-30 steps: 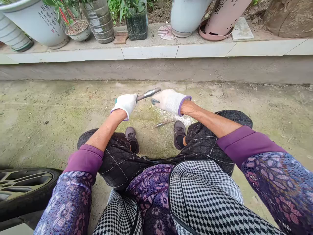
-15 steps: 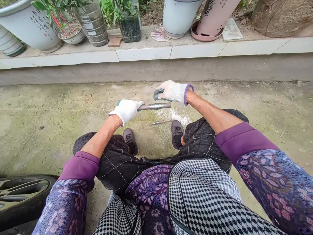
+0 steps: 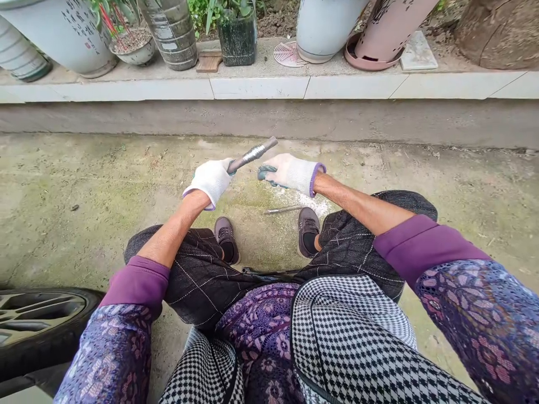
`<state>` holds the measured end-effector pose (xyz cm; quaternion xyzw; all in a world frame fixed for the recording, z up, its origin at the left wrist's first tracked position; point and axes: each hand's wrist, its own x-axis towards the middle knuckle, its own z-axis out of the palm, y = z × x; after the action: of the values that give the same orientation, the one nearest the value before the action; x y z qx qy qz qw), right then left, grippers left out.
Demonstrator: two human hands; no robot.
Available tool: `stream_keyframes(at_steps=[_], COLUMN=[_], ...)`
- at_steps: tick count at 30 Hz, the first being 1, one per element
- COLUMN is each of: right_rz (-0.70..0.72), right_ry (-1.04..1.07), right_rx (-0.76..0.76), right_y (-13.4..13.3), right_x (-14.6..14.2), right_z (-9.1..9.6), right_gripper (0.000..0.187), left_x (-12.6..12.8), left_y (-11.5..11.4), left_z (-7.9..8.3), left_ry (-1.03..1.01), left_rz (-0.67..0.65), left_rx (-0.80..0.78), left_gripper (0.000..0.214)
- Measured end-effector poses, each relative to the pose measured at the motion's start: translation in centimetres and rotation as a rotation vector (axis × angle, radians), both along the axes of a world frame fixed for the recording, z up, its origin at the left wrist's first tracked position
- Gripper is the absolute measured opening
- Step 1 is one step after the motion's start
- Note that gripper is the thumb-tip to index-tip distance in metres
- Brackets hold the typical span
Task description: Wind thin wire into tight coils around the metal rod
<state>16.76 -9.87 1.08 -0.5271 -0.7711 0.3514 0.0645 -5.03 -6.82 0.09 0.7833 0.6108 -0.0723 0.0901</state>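
Gloved in white, my left hand [image 3: 213, 177] is wrapped round one end of a brown stick [image 3: 268, 144]. Silvery wire [image 3: 254, 153] is wound round the stick near its far end, which tilts up to the right. My right hand [image 3: 283, 170], in a white glove with dark fingertips, is just right of and below the wound part, apart from it. Its fingers are curled together, and whatever they pinch is too small to make out. Below, on the ground between the shoes, a thin greyish rod [image 3: 283, 210] lies beside white bits [image 3: 290, 196].
A low tiled ledge [image 3: 261, 88] runs across the front, bearing a pale pot [image 3: 326, 28], a pink pot [image 3: 389, 28] and several other planters. At lower left is a car wheel [image 3: 46, 325]. Mossy concrete [image 3: 126, 174] lies underfoot.
The stick's far end has swung upward and slightly left. My right hand has come down and left, from above the stick to below its wound part.
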Motion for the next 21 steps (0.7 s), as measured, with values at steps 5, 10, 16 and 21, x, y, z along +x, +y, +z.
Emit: stream_keyframes(at_steps=[5,10,16,21], right_rz=[0.168,0.111,0.088,-0.003], right_ry=[-0.268,-0.348,-0.548,-0.317], right_rx=[0.176,0.253,0.281,0.247], right_y=[-0.7,-0.5,0.5,2.2], right_x=[-0.1,1.1,2.2,3.1], right_z=[0.5,1.8,2.7,0.9], right_gripper=[0.025,0.032,0.032,0.027], left_x=[0.9,2.0,3.2,2.8], left_y=[0.3,0.5,-0.8,-1.6], left_z=[-0.6,-1.4,-1.7,-0.5], left_ry=[0.175,0.291,0.348,0.225], left_rz=[-0.04,-0.091,-0.299,-0.384], left_rx=[-0.019,-0.059,-0.147,-0.187], left_gripper=[0.037,0.039,0.037,0.037])
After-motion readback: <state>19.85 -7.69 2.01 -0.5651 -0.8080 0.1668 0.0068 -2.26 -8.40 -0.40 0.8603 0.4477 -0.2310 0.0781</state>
